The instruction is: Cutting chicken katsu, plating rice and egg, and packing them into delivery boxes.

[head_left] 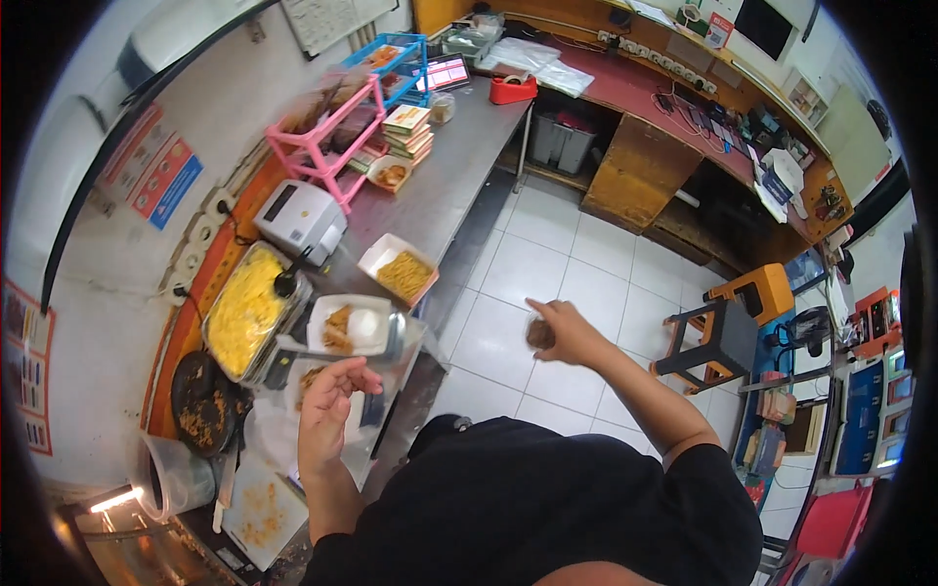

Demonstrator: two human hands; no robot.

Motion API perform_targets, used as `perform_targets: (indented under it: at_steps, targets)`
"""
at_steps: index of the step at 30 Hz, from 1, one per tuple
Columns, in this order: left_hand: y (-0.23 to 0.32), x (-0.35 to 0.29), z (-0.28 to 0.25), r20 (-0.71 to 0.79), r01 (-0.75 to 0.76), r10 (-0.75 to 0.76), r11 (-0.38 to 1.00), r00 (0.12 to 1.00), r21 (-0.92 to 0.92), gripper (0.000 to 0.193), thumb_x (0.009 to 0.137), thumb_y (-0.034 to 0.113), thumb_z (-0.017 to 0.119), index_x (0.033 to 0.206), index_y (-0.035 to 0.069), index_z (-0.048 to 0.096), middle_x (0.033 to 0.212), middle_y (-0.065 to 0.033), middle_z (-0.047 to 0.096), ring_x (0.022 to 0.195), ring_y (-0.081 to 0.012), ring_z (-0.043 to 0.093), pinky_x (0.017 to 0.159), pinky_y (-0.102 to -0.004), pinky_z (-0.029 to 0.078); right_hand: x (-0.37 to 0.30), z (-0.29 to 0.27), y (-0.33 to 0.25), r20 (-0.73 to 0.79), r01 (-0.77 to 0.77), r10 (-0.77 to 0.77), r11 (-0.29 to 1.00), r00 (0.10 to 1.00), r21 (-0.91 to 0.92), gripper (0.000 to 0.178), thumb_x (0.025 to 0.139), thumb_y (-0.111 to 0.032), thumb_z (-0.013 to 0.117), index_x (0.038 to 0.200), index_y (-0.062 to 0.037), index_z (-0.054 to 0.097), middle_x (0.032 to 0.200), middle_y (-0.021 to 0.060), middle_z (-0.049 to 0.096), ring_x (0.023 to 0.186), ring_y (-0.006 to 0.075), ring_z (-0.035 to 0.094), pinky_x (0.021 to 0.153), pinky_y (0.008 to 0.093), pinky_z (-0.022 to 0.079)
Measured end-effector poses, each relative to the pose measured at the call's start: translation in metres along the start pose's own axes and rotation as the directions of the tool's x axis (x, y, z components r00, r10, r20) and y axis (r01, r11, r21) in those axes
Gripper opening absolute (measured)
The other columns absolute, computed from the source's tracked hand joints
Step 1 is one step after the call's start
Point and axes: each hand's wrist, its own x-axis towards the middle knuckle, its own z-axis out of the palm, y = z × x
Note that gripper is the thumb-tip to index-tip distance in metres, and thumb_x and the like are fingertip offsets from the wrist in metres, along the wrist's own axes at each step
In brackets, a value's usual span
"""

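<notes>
My right hand (572,335) is held out over the floor with the index finger stretched. Its other fingers close around a small, dark brown, round thing (537,334), perhaps a little sauce cup; blur hides the details. My left hand (334,398) is open and slightly curled, with nothing visible in it. It hovers over the near end of the counter, beside a white paper tray (315,337) with rice and fried pieces. Partly behind that hand sits another box with browned food (306,379). Farther along the counter stands a paper box of yellow food (405,275).
A clear tub of yellow shreds (249,311), a dark pan (207,405) and a stained cutting board (262,518) line the left. A white printer (301,223) and pink rack (332,142) stand farther back. A black stool (711,337) is on the right.
</notes>
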Motion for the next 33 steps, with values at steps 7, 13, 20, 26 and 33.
perform_targets:
  at_steps: [7, 13, 20, 26, 33]
  targets:
    - [-0.076, 0.167, 0.031, -0.073, 0.054, -0.061, 0.994, 0.995, -0.098, 0.073, 0.095, 0.055, 0.023, 0.1, -0.006, 0.062, 0.099, -0.0174, 0.059, 0.09, -0.0239, 0.056, 0.086, -0.035, 0.041, 0.149, -0.048, 0.163, -0.099, -0.172, 0.167, 0.984, 0.981, -0.044, 0.091, 0.057, -0.023, 0.081, 0.136, -0.0147, 0.036, 0.112, 0.0214, 0.052, 0.106, 0.0382, 0.047, 0.092, 0.042, 0.043]
    - [-0.152, 0.35, 0.048, -0.335, 0.025, -0.063, 0.993, 0.94, -0.116, 0.04, 0.094, 0.028, 0.046, 0.116, -0.003, 0.052, 0.121, -0.0175, 0.05, 0.107, -0.0244, 0.049, 0.09, -0.0318, 0.042, 0.335, -0.055, 0.244, -0.061, -0.035, 0.036, 0.999, 0.997, 0.019, 0.095, 0.055, -0.026, 0.083, 0.136, -0.0138, 0.036, 0.113, 0.0218, 0.051, 0.104, 0.039, 0.047, 0.093, 0.0428, 0.041]
    - [-0.142, 0.521, 0.026, -0.447, 0.065, -0.065, 0.998, 0.892, -0.016, 0.056, 0.084, 0.006, 0.06, 0.134, 0.003, 0.036, 0.127, -0.0138, 0.048, 0.107, -0.0208, 0.051, 0.09, -0.0315, 0.041, 0.522, -0.086, 0.304, -0.004, -0.015, 0.015, 0.999, 1.0, -0.041, 0.091, 0.061, -0.026, 0.08, 0.137, -0.0133, 0.033, 0.118, 0.0211, 0.048, 0.109, 0.037, 0.046, 0.094, 0.0419, 0.041]
    - [-0.164, 0.579, 0.033, -0.726, 0.199, -0.109, 0.979, 0.679, 0.039, 0.044, 0.09, 0.019, 0.056, 0.129, 0.003, 0.042, 0.121, -0.0118, 0.053, 0.103, -0.0188, 0.054, 0.087, -0.0296, 0.041, 0.655, -0.113, 0.357, 0.077, 0.082, -0.07, 0.983, 0.995, -0.167, 0.09, 0.065, -0.039, 0.077, 0.139, -0.0129, 0.032, 0.13, 0.0224, 0.04, 0.12, 0.0366, 0.039, 0.096, 0.0422, 0.039]
    - [-0.206, 0.666, 0.098, -0.984, 0.136, -0.018, 0.991, 0.179, 0.007, 0.04, 0.093, 0.024, 0.05, 0.126, 0.003, 0.044, 0.119, -0.0117, 0.053, 0.101, -0.0182, 0.053, 0.086, -0.0286, 0.04, 0.867, -0.259, 0.393, -0.24, 0.544, -0.502, 0.823, 0.831, 0.163, 0.051, 0.076, -0.038, 0.068, 0.111, -0.002, 0.057, 0.119, 0.0217, 0.051, 0.108, 0.0369, 0.05, 0.091, 0.0438, 0.04]
